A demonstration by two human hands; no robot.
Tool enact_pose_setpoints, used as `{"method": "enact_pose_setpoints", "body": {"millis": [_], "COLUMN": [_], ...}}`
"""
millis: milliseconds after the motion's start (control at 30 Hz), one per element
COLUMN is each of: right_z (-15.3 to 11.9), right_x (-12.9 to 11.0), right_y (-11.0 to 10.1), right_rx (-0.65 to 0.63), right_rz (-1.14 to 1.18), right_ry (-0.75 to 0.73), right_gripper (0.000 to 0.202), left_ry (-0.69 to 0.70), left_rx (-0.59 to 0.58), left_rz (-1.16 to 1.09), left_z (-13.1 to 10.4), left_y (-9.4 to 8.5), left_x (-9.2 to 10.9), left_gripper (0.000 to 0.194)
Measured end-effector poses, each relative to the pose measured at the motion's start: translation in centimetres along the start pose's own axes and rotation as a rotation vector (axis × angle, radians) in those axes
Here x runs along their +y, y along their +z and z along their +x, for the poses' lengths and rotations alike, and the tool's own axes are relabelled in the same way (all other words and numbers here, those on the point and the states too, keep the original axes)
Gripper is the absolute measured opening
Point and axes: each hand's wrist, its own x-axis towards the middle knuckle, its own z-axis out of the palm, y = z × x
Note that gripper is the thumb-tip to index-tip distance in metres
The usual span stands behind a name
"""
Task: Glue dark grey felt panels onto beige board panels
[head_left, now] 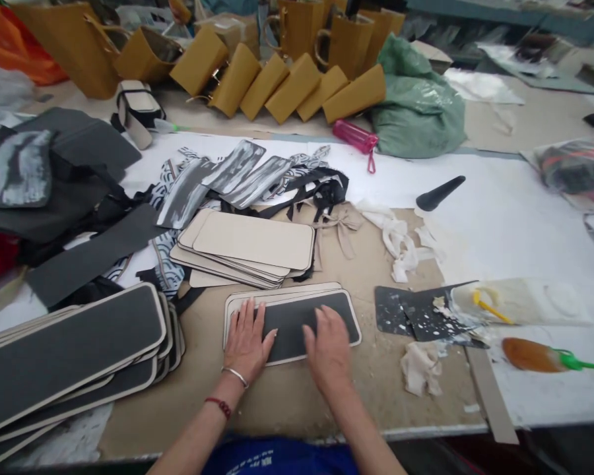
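Observation:
A short dark grey panel (290,323) with rounded corners and a beige border lies in front of me, on top of at least one similar beige-edged piece. My left hand (247,340) rests flat on its left part, fingers stretched out and thumb apart. On its right part lies my right hand (330,346), with the thumb spread and the fingers slightly bent. Neither hand grips anything. Just behind the panel is a stack of beige panels (255,237). Long dark panels with beige borders (69,349) are piled to the left of my left hand.
Mustard-coloured bags (292,89) line the back beside a green plastic bag (416,105). Fabric scraps (228,175) lie behind the beige stack. To the right are a glue-spotted dark piece (393,309), a brown-headed brush (532,355), a black tapered tool (440,193) and a crumpled cloth (422,368).

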Motion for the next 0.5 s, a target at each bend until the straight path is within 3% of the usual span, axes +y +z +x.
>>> {"method": "enact_pose_setpoints", "body": {"millis": [100, 167, 367, 500], "right_z": [1.2, 1.7, 2.4, 3.4], "right_x": [-3.2, -3.4, 0.9, 3.7], "right_y": [2.9, 4.2, 3.4, 2.1], "right_rx": [-0.179, -0.282, -0.331, -0.301], "right_rz": [0.148, 0.169, 0.101, 0.056], "right_ry": [-0.34, -0.476, -0.51, -0.439], "right_gripper": [0.058, 0.068, 0.073, 0.072], "left_ry": [0.012, 0.015, 0.028, 0.049], "left_rx": [0.007, 0.014, 0.002, 0.008], "left_rz": [-0.009, -0.007, 0.013, 0.033], "left_z": [-0.1, -0.2, 0.3, 0.6], "left_y": [0.6, 0.8, -0.2, -0.5], "left_x": [-0.3, -0.4, 0.2, 0.4], "left_gripper": [0.058, 0.058, 0.065, 0.069]}}
